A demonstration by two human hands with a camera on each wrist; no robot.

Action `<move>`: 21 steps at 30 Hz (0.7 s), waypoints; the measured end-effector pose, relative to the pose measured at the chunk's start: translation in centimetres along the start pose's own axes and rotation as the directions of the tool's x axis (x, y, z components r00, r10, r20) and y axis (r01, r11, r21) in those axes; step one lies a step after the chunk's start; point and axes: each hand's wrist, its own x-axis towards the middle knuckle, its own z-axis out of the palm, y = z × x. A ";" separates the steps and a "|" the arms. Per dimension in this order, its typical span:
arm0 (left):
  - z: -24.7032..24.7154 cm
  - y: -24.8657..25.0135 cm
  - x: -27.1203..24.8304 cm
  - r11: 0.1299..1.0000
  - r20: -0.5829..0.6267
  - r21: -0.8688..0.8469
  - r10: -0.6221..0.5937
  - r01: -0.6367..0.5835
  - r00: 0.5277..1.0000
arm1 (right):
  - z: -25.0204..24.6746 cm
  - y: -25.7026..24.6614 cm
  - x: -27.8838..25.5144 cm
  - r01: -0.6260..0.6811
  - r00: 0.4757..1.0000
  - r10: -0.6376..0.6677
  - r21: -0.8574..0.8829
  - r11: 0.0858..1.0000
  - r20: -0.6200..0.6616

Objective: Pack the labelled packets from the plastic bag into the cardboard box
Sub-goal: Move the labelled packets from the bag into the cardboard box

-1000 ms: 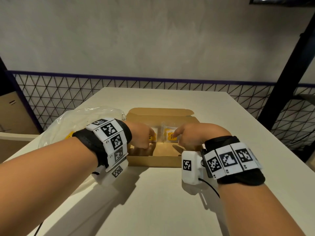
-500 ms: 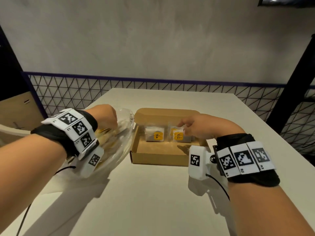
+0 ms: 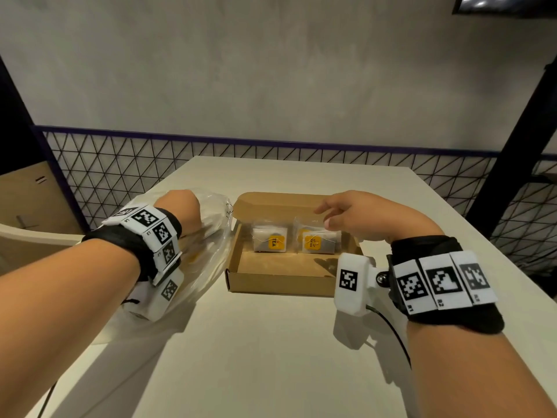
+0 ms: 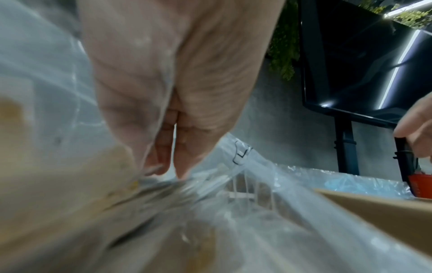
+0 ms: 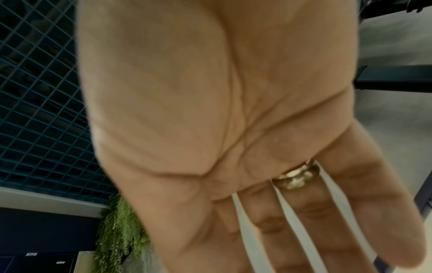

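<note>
You are between packets: two labelled packets already lie side by side at the far end of the cardboard box (image 3: 271, 282), one (image 3: 269, 242) on the left and one (image 3: 316, 243) on the right, and your left hand (image 3: 180, 212) is down inside the plastic bag (image 3: 211, 260) going for another. From the left wrist view its fingers (image 4: 184, 157) point down together into the crumpled film, their tips at a fold of the bag, with blurred yellow patches of what may be further packets just beside them — whether anything is pinched yet you cannot tell from these pictures. Your right hand (image 3: 355, 220) hovers over the right end of the box, just above the right-hand packet, holding nothing; the right wrist view shows the palm flat and the fingers (image 5: 304, 218) straight and spread. The bag lies on the desk (image 3: 271, 357) touching the left side of the box, so the carry is short. The next move, as I judge it, calls for you to single out one packet through the slippery film, draw it out of the bag's mouth without dragging the bag along, and lay it in the bare near half of the box. The right hand is well placed to steady the box or square up the row as it arrives.
</note>
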 end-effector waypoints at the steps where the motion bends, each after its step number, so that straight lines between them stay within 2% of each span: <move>1: 0.2 0.1 0.0 1.000 0.010 -0.010 0.008 -0.008 1.000 | 0.0 0.0 0.0 0.002 1.000 -0.002 0.003 1.000 0.000; 6: 0.3 0.6 0.0 1.000 -0.030 -0.002 0.009 -0.009 1.000 | 0.0 -0.1 0.0 0.010 1.000 -0.010 0.013 1.000 -0.003; 12: -1.0 0.3 -0.2 0.996 -0.163 -0.013 -0.090 0.089 0.982 | 0.0 0.0 -0.1 0.012 1.000 -0.012 0.020 1.000 -0.011; 16: -1.2 -0.1 -0.6 0.990 -0.151 -0.048 -0.137 0.131 0.979 | 0.1 -0.1 0.0 0.017 1.000 -0.017 0.018 1.000 -0.010; 21: -1.7 -0.6 -1.2 0.988 -0.198 -0.134 -0.098 0.073 0.975 | 0.1 0.0 -0.1 0.024 1.000 -0.024 0.024 0.999 -0.020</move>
